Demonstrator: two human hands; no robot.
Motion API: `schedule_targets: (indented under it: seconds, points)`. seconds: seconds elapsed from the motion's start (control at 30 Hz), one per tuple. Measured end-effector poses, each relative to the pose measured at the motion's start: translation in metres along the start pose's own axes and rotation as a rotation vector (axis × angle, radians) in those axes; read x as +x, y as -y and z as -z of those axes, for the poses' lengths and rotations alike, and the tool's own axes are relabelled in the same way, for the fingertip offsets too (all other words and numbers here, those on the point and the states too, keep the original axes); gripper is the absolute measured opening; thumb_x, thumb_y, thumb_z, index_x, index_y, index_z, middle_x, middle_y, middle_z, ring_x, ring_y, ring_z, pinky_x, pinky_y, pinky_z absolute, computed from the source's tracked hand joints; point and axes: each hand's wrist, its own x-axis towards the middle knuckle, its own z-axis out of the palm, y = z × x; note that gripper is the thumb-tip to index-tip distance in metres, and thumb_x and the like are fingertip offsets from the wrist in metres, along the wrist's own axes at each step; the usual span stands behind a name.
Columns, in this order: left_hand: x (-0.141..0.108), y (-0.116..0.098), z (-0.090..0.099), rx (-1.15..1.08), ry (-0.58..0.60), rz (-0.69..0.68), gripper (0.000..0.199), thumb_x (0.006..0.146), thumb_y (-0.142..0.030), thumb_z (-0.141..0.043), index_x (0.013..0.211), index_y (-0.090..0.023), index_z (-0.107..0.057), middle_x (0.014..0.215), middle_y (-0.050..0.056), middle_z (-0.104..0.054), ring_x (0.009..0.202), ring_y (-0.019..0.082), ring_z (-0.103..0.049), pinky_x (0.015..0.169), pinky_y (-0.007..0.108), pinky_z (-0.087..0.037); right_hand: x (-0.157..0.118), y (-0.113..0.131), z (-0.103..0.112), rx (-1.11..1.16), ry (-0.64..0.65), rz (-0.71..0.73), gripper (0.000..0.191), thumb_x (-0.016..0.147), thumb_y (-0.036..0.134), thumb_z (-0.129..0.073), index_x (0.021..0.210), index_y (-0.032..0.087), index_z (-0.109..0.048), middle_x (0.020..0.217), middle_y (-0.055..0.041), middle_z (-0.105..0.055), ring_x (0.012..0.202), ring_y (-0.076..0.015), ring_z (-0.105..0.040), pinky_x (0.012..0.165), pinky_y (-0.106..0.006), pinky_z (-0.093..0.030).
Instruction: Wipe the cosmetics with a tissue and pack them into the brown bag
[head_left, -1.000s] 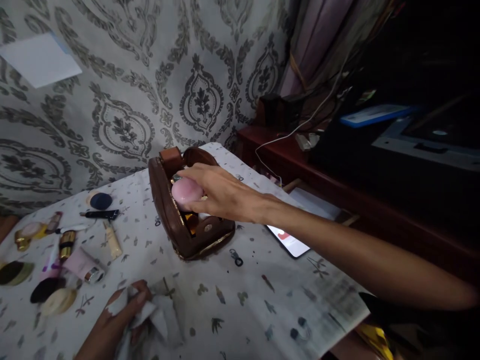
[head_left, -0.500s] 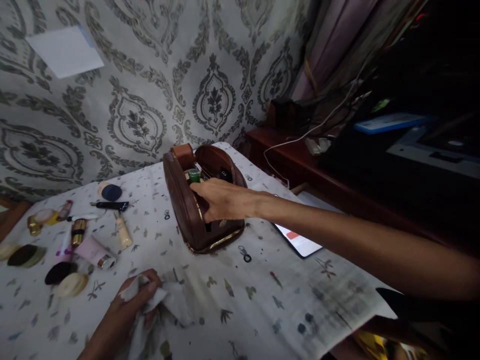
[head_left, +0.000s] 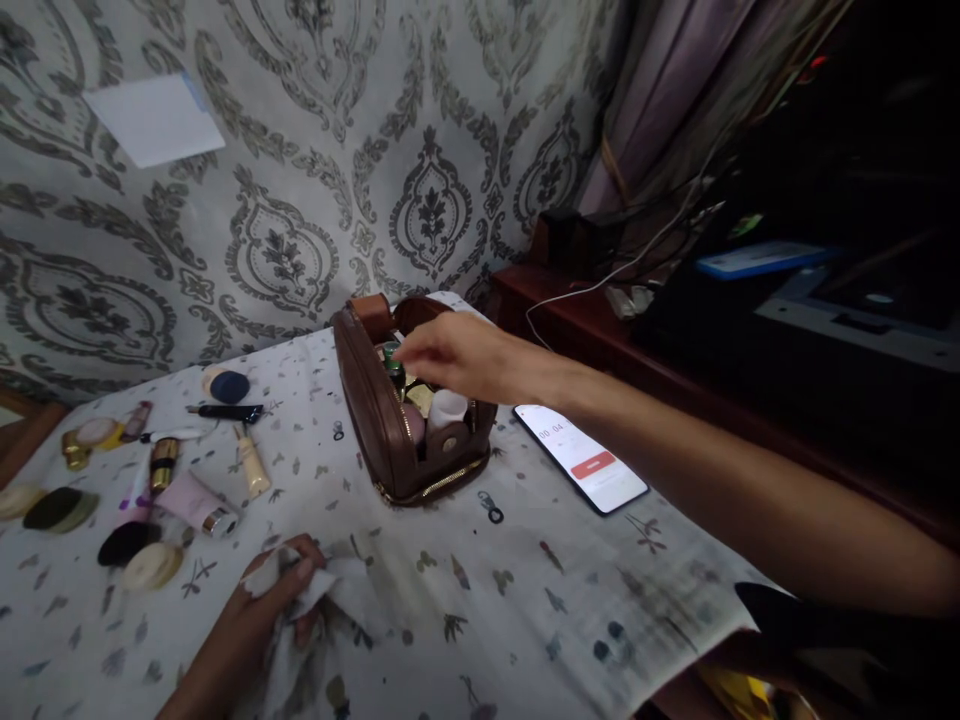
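My left hand [head_left: 281,590] is closed around a crumpled white cloth or tissue [head_left: 349,590] just above the table, in front of the bag. A brown leather makeup bag [head_left: 371,410] with gold zips stands unzipped on the table. My right hand [head_left: 442,352] is over its opening, fingers drawn together and fingertips against or beside a small green-capped bottle [head_left: 392,365]. Whether they grip it is hidden. Inside the bag a white round container [head_left: 448,408], a pink item [head_left: 413,424] and a yellowish packet [head_left: 420,399] show.
Cosmetics lie at the left: a pink tube [head_left: 191,500], a beige tube [head_left: 253,462], a black tube [head_left: 229,412], a gold-and-black bottle [head_left: 163,463] and several round pieces. A lit phone [head_left: 592,465] lies right of the bag. A white cable [head_left: 577,290] crosses the dark furniture.
My right hand has risen from deep inside the bag to its opening, uncovering the white container and other contents. The phone shows more fully. My left hand keeps hold of the cloth.
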Motion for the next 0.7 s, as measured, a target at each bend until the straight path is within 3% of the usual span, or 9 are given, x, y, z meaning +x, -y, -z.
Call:
schedule_targets:
  seconds: [0.13,0.23,0.3,0.37,0.43,0.53,0.6,0.7]
  points:
    - [0.0,0.004,0.001,-0.047,-0.006,0.006,0.046,0.075,-0.064,-0.068,0.071,-0.019,-0.057,0.04,-0.005,-0.045,0.038,0.011,-0.04,0.045,0.023,-0.034,-0.015,0.011,0.004,0.101,-0.317,0.021,0.028,0.091,0.024,-0.057,0.065,0.014,-0.056,0.058,0.0043,-0.047,0.059,-0.0082,-0.041,0.059,-0.024,-0.031]
    - [-0.001,0.007,0.004,-0.009,-0.131,0.033,0.044,0.072,-0.062,-0.072,0.069,-0.019,-0.06,0.048,-0.003,-0.053,0.044,0.014,-0.047,0.045,0.025,-0.039,-0.034,0.025,-0.013,0.196,-0.392,0.105,0.04,0.094,0.031,-0.055,0.058,0.016,-0.046,0.054,0.0057,-0.041,0.053,-0.0064,-0.037,0.054,-0.022,-0.029]
    - [-0.002,0.007,0.005,0.028,-0.308,0.031,0.042,0.067,-0.058,-0.076,0.076,-0.019,-0.065,0.067,0.002,-0.066,0.062,0.019,-0.059,0.054,0.026,-0.046,-0.047,0.031,-0.032,0.248,-0.309,0.203,0.043,0.096,0.028,-0.051,0.056,0.017,-0.041,0.052,0.0062,-0.039,0.049,-0.0055,-0.036,0.051,-0.021,-0.028]
    - [-0.003,0.004,0.006,0.027,-0.389,0.012,0.043,0.064,-0.056,-0.079,0.079,-0.018,-0.066,0.078,0.004,-0.068,0.076,0.023,-0.062,0.062,0.028,-0.049,-0.058,0.033,-0.054,0.216,-0.21,0.314,0.044,0.095,0.021,-0.05,0.054,0.018,-0.035,0.05,0.0074,-0.033,0.045,-0.0045,-0.031,0.049,-0.021,-0.025]
    - [-0.003,0.0,0.006,-0.021,-0.332,-0.02,0.042,0.064,-0.056,-0.079,0.071,-0.018,-0.061,0.068,0.001,-0.062,0.069,0.019,-0.058,0.06,0.026,-0.046,-0.067,0.034,-0.076,0.153,-0.105,0.398,0.042,0.092,0.018,-0.051,0.055,0.019,-0.03,0.052,0.0069,-0.031,0.046,-0.005,-0.03,0.049,-0.023,-0.021]
    - [-0.005,-0.006,0.007,-0.12,-0.201,-0.088,0.045,0.066,-0.051,-0.08,0.061,-0.018,-0.05,0.057,-0.004,-0.048,0.056,0.011,-0.046,0.054,0.022,-0.04,-0.074,0.035,-0.101,0.141,0.009,0.409,0.04,0.09,0.017,-0.051,0.058,0.019,-0.027,0.055,0.0064,-0.029,0.049,-0.0059,-0.028,0.05,-0.024,-0.02]
    - [-0.008,-0.009,0.01,-0.18,-0.141,-0.105,0.046,0.063,-0.047,-0.083,0.062,-0.017,-0.048,0.06,-0.003,-0.051,0.058,0.011,-0.048,0.056,0.021,-0.04,-0.075,0.037,-0.115,0.179,0.036,0.378,0.039,0.09,0.017,-0.049,0.059,0.02,-0.026,0.054,0.0066,-0.028,0.048,-0.0057,-0.027,0.05,-0.024,-0.02]
    - [-0.014,-0.009,0.019,-0.247,-0.152,-0.1,0.045,0.061,-0.04,-0.086,0.069,-0.018,-0.048,0.067,-0.002,-0.057,0.062,0.012,-0.053,0.059,0.022,-0.042,-0.071,0.042,-0.131,0.244,0.054,0.317,0.039,0.091,0.018,-0.047,0.059,0.02,-0.025,0.053,0.0066,-0.028,0.047,-0.0053,-0.028,0.05,-0.023,-0.02]
